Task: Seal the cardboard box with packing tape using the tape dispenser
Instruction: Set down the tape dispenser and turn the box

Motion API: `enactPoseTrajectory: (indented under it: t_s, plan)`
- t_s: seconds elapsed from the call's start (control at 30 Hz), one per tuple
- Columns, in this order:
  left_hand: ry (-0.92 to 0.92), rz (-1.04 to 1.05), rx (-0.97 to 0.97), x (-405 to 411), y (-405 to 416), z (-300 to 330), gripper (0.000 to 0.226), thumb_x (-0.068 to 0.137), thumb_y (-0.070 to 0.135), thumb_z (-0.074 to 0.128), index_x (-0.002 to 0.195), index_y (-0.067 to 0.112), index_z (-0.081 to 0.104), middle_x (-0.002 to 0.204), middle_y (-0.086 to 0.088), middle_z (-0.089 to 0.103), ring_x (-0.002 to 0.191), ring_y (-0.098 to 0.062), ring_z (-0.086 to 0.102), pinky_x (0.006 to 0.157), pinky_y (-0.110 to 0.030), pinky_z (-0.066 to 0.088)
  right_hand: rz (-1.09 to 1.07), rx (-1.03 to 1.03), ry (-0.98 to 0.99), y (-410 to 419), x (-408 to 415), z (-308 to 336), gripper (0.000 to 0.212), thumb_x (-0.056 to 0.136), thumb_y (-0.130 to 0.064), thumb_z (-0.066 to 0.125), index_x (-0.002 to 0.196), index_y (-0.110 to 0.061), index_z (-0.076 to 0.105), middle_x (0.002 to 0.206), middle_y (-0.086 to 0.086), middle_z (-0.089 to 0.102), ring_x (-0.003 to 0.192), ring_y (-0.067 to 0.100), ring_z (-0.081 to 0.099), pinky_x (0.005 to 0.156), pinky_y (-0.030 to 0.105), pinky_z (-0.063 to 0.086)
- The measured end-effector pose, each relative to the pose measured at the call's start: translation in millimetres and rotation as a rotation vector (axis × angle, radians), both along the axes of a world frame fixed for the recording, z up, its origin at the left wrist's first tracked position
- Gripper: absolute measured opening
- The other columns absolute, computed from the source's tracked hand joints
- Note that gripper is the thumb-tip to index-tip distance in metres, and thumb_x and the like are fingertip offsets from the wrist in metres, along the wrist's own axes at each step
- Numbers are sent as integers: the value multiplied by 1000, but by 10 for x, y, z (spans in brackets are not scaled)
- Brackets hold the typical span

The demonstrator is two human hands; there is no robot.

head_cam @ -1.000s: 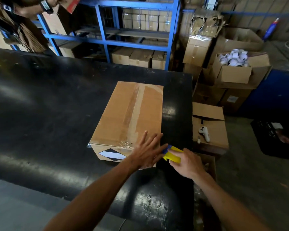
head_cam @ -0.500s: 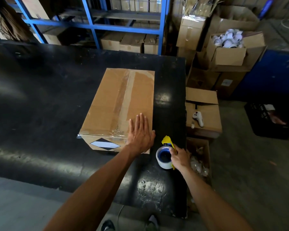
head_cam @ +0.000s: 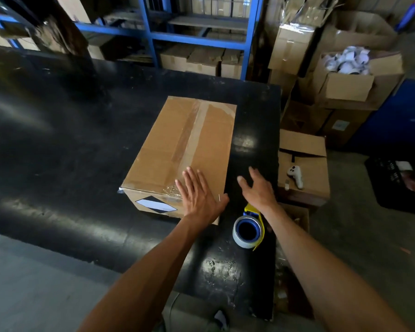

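A brown cardboard box (head_cam: 177, 149) lies on the black table (head_cam: 58, 152), with clear tape running along its top seam and a black-and-white diamond label on its near side. My left hand (head_cam: 199, 195) rests flat on the box's near right corner, fingers spread. The yellow tape dispenser (head_cam: 248, 230) with its blue-cored roll stands on the table just right of the box's near corner. My right hand (head_cam: 258, 188) hovers open above the table beyond the dispenser, holding nothing.
The table's right edge runs close to the dispenser. Below it stands a low carton (head_cam: 302, 168) with a white handheld controller (head_cam: 295, 176) on top. More cartons (head_cam: 345, 85) and blue shelving (head_cam: 197, 41) stand behind. A black crate (head_cam: 398, 185) sits on the floor at right.
My right hand has let go of the tape dispenser, left it standing on the table and lifted forward, open. My left hand stays flat on the box.
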State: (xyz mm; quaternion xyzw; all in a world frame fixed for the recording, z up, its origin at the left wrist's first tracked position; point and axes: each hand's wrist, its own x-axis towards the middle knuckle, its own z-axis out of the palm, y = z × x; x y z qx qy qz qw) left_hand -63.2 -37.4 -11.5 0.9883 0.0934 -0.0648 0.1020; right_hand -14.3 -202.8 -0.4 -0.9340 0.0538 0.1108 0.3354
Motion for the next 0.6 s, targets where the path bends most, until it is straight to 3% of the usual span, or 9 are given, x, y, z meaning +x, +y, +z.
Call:
enactPoseTrajectory:
  t_s: [0.13, 0.23, 0.3, 0.4, 0.5, 0.57, 0.6]
  plan:
    - [49, -89, 33, -57, 421, -10, 110, 84, 80, 19, 155, 2, -12, 160, -26, -21, 148, -40, -23, 117, -62, -12, 328, -131, -102, 496, 388, 172, 71, 98, -60, 28, 156, -26, 4, 163, 6, -11, 149, 23, -7, 119, 46, 1]
    - [84, -164, 70, -146, 887, -26, 114, 78, 85, 10, 155, 6, -15, 160, -21, -26, 147, -35, -27, 119, -59, -12, 582, -383, -128, 847, 431, 85, 69, 96, -63, 15, 155, -30, -1, 162, 7, -18, 148, 25, -16, 118, 51, -6]
    - [111, -229, 78, -185, 1233, -1, 117, 74, 87, 9, 155, 8, -18, 159, -19, -30, 146, -32, -30, 119, -56, -14, 611, -448, -128, 1079, 315, 13, 69, 95, -63, 7, 155, -31, -3, 163, 4, -16, 148, 24, -16, 118, 53, -7]
    - [154, -361, 86, -167, 1768, 47, 119, 76, 91, 24, 153, 13, -24, 157, -16, -35, 146, -32, -30, 119, -55, -16, 513, -476, -192, 1463, 43, -4, 71, 96, -61, 9, 156, -22, 7, 164, 11, 0, 149, 28, -4, 119, 51, -4]
    - [230, -480, 99, -51, 2331, 138, 123, 78, 76, 54, 152, 22, -28, 155, -9, -38, 142, -29, -34, 117, -57, -19, 499, -563, -377, 1811, -91, 101, 72, 93, -65, 22, 139, -13, 42, 139, 21, 41, 127, 37, 34, 114, 51, 21]
    - [288, -491, 128, 69, 2727, 243, 125, 78, 65, 66, 153, 26, -25, 154, 0, -37, 142, -26, -33, 112, -53, -24, 494, -571, -426, 1914, 22, 141, 67, 90, -68, 27, 127, -18, 51, 128, 19, 47, 118, 36, 38, 109, 51, 24]
    - [312, -482, 153, 132, 2918, 299, 123, 79, 61, 69, 154, 28, -24, 155, 3, -36, 143, -27, -31, 111, -52, -25, 481, -567, -379, 1915, 108, 140, 71, 88, -72, 25, 132, -21, 47, 137, 22, 41, 126, 38, 33, 113, 52, 19]
